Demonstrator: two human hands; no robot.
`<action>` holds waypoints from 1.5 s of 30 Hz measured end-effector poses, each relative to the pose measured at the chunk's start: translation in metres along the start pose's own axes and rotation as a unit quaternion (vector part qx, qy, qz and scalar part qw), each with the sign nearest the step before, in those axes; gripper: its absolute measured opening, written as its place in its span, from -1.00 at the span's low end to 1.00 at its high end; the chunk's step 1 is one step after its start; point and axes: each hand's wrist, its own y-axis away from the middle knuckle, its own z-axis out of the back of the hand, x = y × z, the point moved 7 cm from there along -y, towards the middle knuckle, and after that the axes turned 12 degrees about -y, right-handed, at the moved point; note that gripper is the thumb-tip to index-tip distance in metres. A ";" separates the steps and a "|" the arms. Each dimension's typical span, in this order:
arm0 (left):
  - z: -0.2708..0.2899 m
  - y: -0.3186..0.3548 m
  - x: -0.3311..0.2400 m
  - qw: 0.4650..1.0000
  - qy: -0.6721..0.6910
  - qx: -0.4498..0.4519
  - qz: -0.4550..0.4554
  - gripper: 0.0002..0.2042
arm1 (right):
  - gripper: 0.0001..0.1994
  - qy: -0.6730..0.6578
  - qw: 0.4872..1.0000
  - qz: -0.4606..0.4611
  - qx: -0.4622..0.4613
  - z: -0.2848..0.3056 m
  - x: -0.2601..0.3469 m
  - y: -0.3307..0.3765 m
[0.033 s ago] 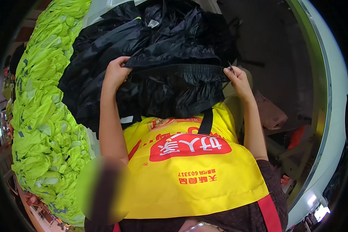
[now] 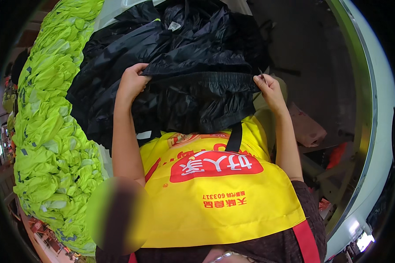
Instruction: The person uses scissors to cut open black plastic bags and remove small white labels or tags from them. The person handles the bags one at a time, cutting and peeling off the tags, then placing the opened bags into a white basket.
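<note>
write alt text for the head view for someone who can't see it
Seen from above, a person's left hand and right hand grip a black garment by its gathered edge, stretching it between them. A yellow apron fills the foreground, and a long pile of neon yellow-green garments lies to the left.

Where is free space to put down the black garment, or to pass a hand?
Little shows. Black garments fill the middle, the neon-yellow pile the left. Both hands, left hand and right hand, grip an elastic hem. Only the dark area right looks open.
</note>
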 end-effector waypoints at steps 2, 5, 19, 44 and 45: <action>-0.001 0.000 -0.002 0.999 -0.002 0.022 -0.028 -0.62 | -0.79 -0.032 0.999 0.001 -0.008 -0.001 -0.004 -0.004; 0.014 0.015 -0.031 0.976 -0.135 -0.097 -0.141 -0.53 | -0.79 -0.033 0.999 0.017 -0.005 0.001 -0.002 -0.006; -0.088 0.065 -0.136 0.884 -0.258 -0.092 -0.380 -0.75 | -0.80 0.136 0.984 0.106 0.038 -0.005 0.015 0.018; -0.077 0.047 -0.111 0.981 0.029 0.053 -0.186 -0.81 | -0.76 0.362 0.914 0.174 0.058 -0.084 0.121 0.058; -0.078 0.045 -0.110 0.980 0.043 0.055 -0.188 -0.81 | -0.80 0.378 0.905 0.183 0.072 -0.090 0.116 0.060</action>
